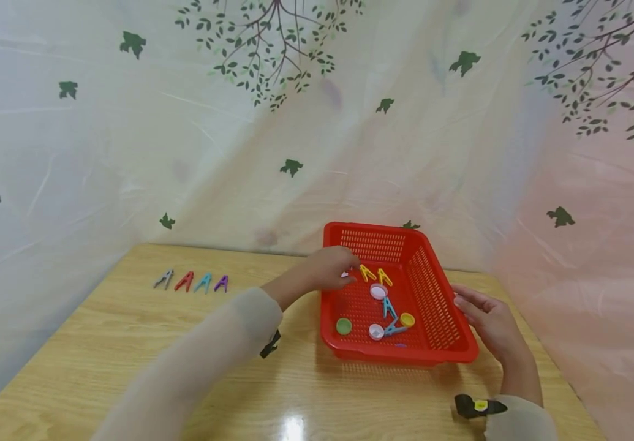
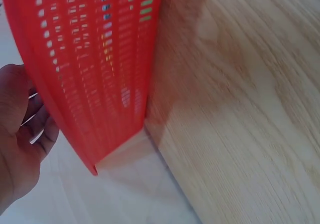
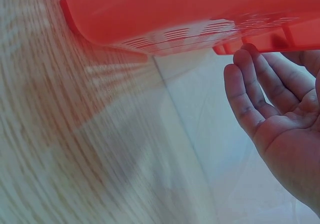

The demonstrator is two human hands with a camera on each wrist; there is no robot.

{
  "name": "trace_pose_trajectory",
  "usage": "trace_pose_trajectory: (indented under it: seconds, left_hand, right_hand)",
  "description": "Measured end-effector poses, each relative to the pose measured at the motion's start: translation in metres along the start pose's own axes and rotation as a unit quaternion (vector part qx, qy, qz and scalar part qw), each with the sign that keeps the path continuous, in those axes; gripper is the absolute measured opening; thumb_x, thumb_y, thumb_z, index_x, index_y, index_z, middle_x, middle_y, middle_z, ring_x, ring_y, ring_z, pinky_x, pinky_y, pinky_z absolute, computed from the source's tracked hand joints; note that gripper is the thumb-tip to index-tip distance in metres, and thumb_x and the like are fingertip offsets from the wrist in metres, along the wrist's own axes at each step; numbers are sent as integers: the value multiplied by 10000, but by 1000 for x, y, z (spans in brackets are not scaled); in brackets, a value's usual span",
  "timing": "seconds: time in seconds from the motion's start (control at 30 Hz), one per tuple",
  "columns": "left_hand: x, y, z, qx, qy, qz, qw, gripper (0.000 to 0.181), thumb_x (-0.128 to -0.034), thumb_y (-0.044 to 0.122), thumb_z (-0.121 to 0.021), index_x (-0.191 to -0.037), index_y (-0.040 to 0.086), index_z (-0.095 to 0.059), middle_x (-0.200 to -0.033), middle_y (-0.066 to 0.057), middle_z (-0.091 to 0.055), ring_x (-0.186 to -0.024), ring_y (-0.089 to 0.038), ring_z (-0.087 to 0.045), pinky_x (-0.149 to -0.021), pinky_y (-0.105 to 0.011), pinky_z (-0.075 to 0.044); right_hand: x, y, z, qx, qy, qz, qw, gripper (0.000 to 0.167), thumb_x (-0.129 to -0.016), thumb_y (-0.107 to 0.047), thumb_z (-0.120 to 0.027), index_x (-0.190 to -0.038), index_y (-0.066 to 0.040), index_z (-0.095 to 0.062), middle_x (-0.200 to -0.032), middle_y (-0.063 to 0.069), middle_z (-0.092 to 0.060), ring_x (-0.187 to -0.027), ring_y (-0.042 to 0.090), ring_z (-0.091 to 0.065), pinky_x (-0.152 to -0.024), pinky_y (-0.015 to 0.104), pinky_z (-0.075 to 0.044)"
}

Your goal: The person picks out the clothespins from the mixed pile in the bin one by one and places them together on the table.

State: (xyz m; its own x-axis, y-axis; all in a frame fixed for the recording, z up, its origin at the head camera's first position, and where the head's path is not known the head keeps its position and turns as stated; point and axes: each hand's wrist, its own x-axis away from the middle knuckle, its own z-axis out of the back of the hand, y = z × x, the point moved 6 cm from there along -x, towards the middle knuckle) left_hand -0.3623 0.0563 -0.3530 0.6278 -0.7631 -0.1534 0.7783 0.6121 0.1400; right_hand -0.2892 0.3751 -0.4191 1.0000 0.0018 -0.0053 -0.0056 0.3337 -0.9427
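Note:
A red plastic basket (image 1: 399, 352) stands on the table. My left hand (image 1: 330, 267) reaches over its left rim, fingers bent down inside; a small pale patch shows by the fingertips, too small to identify. In the left wrist view the left hand (image 2: 22, 134) is partly hidden by the basket wall (image 2: 85, 83). Outside the right rim, my right hand (image 1: 484, 318) rests its fingers against the basket; the right wrist view shows these fingers (image 3: 245, 96) fairly straight beneath the rim. Inside lie yellow clothespins (image 1: 384, 277), blue clothespins (image 1: 388, 308) and bottle caps, including a green cap (image 1: 343, 326).
On the table's left side a grey clothespin (image 1: 165, 279), a red clothespin (image 1: 184, 281), a blue clothespin (image 1: 203, 282) and a purple clothespin (image 1: 222, 283) stand in a row. A leaf-patterned curtain (image 1: 228, 165) hangs behind the wooden table (image 1: 74, 355).

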Motion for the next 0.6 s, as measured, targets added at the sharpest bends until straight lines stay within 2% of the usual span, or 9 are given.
trace_pose_trajectory:
  seconds: [0.3,0.47,0.6]
  left_hand:
    - [-23,37,-20,144,-551,-94,9983,276,-958,259,-733,-1201,129,-741,-1149,10,-722,-1011,-110,-632,-909,-226,-524]
    - [-33,51,-34,167,-873,-156,9959,285,-967,254,-724,-1220,123,-737,-1163,10,-729,-980,-101,-634,-891,-225,-530]
    - [-36,57,-46,403,-1224,-108,9916,322,-956,273,-740,-1243,129,-713,-1140,12,-725,-890,-86,-608,-852,-223,-535]
  right_hand:
    - [0,0,0,13,11,21,10000,654,-989,-460,-643,-1502,-76,-513,-1283,-159,-653,-1087,-26,-636,-889,193,-540]
    - [0,0,-1,35,17,48,10000,652,-990,-459,-640,-1498,-70,-516,-1278,-154,-657,-1082,-20,-644,-884,197,-543]
    - [-1,0,1,110,25,68,9999,661,-991,-468,-635,-1502,-69,-510,-1299,-133,-654,-1087,-24,-640,-892,200,-542]
